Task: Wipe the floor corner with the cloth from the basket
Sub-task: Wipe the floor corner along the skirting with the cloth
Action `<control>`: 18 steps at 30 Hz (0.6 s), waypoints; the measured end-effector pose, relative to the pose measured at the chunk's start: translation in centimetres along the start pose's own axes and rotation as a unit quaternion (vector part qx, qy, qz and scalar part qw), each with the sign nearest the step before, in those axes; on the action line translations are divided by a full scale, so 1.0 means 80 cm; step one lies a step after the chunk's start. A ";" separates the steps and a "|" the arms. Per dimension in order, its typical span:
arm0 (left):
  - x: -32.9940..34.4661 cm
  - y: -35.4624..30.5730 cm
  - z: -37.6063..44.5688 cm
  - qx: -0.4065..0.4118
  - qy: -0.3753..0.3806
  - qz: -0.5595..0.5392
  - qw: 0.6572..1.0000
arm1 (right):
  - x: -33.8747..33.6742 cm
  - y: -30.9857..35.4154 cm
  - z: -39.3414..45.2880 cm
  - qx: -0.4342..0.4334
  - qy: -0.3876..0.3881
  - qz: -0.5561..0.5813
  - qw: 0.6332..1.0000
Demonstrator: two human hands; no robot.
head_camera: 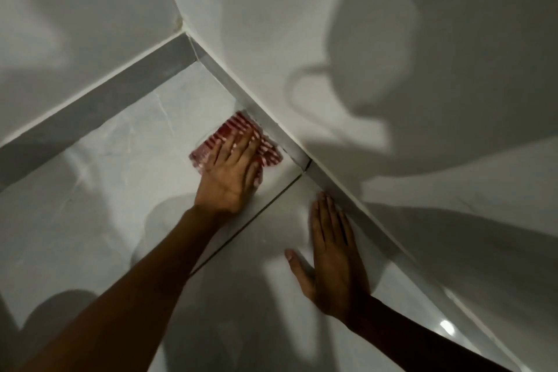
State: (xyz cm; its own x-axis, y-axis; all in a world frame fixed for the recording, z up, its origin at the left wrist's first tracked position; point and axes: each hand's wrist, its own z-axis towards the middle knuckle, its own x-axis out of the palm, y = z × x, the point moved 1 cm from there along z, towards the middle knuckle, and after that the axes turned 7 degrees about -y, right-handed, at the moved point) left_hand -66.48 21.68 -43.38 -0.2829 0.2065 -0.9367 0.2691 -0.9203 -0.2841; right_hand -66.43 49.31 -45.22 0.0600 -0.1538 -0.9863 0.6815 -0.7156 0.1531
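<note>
Left hand [229,172] pressing flat on striped cloth [241,136]
Right hand [329,254] braces, released; better to push cloth deeper into floor corner [196,69]

Dim, soft picture; overlapping shadows on walls [302,24], glare spot lower right, perhaps slight blur.

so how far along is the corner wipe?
Done: the cloth is out and on the floor; no basket in view. In hand: the left hand presses it flat beside the skirting, short of the corner. The right hand is flat on the floor. Left: the corner itself.
</note>
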 end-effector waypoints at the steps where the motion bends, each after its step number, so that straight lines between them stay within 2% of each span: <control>1: 0.006 -0.015 0.012 -0.049 0.009 -0.014 0.999 | 0.001 0.000 0.001 0.001 -0.002 0.002 1.000; 3: 0.012 -0.046 0.014 -0.072 0.025 -0.051 0.996 | 0.002 0.000 0.000 0.006 -0.007 0.000 1.000; 7: 0.002 -0.028 -0.054 0.124 0.047 -0.062 0.989 | 0.003 0.000 0.001 -0.002 -0.002 0.001 1.000; 8: -0.001 -0.014 -0.055 0.137 0.027 -0.055 0.989 | 0.003 0.000 0.001 0.000 -0.001 0.002 1.000; 9: -0.003 -0.006 -0.047 0.115 0.004 -0.045 0.992 | 0.004 0.001 0.001 0.004 0.000 0.007 1.000; 11: -0.001 -0.014 -0.016 0.001 -0.012 -0.031 0.999 | 0.004 -0.001 0.000 0.009 0.005 0.026 1.000; 13: 0.008 -0.043 0.014 -0.097 0.000 -0.071 0.993 | 0.006 -0.003 0.000 0.010 0.006 0.037 0.999; 14: 0.011 -0.055 0.020 -0.119 0.007 -0.097 0.988 | 0.005 -0.002 -0.001 0.013 0.008 0.042 0.999; 16: 0.014 -0.065 0.010 -0.102 0.013 -0.118 0.988 | 0.005 -0.001 -0.002 0.016 0.002 0.059 0.998; 18: 0.013 -0.059 -0.011 -0.025 0.034 -0.115 0.993 | 0.005 -0.003 0.000 0.020 0.005 0.062 0.998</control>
State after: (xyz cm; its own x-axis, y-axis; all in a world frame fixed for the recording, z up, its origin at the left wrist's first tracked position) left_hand -67.24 26.55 -43.18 -0.2801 0.4316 -0.8575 0.2504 -0.8294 -0.4993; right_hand -66.55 49.43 -45.65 0.1500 -0.2368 -0.9599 0.6387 -0.7179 0.2769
